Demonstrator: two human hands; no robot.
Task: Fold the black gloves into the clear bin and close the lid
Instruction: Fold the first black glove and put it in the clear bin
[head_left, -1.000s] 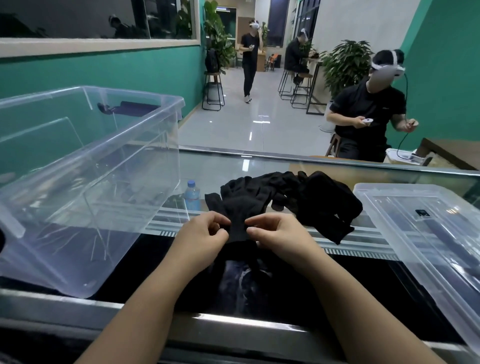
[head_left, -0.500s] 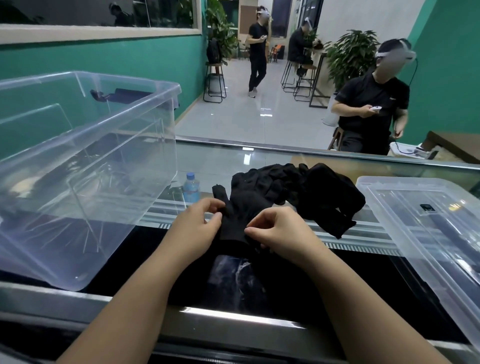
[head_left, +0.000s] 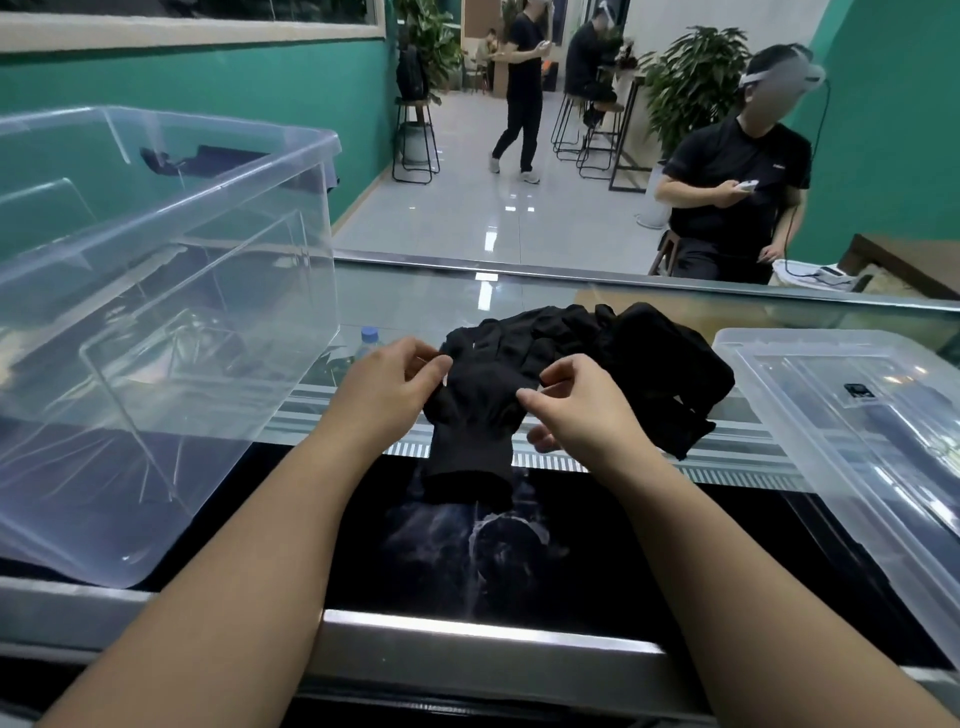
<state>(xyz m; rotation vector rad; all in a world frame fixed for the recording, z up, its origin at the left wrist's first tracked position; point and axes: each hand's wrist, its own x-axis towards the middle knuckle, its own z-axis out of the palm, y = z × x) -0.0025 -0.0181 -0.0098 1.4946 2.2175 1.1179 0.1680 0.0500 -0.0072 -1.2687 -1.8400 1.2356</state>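
A black glove (head_left: 475, 415) lies flat on the glass counter in front of me, cuff toward me. My left hand (head_left: 387, 384) pinches its left edge near the thumb. My right hand (head_left: 576, 410) pinches its right edge with curled fingers. Behind and to the right sits a heap of more black gloves (head_left: 644, 358). The clear bin (head_left: 156, 332) stands open on the left with no gloves in it. Its clear lid (head_left: 852, 415) lies flat on the right.
The work surface is a glass-topped counter (head_left: 519, 629) with a metal front edge. A small water bottle (head_left: 370, 340) shows beneath the glass by the bin. A seated person (head_left: 737, 187) wearing a headset is beyond the counter, and others are further back.
Both hands have moved apart and up along the glove, from its cuff to its two sides. The glove now lies spread flatter. The view has dipped slightly.
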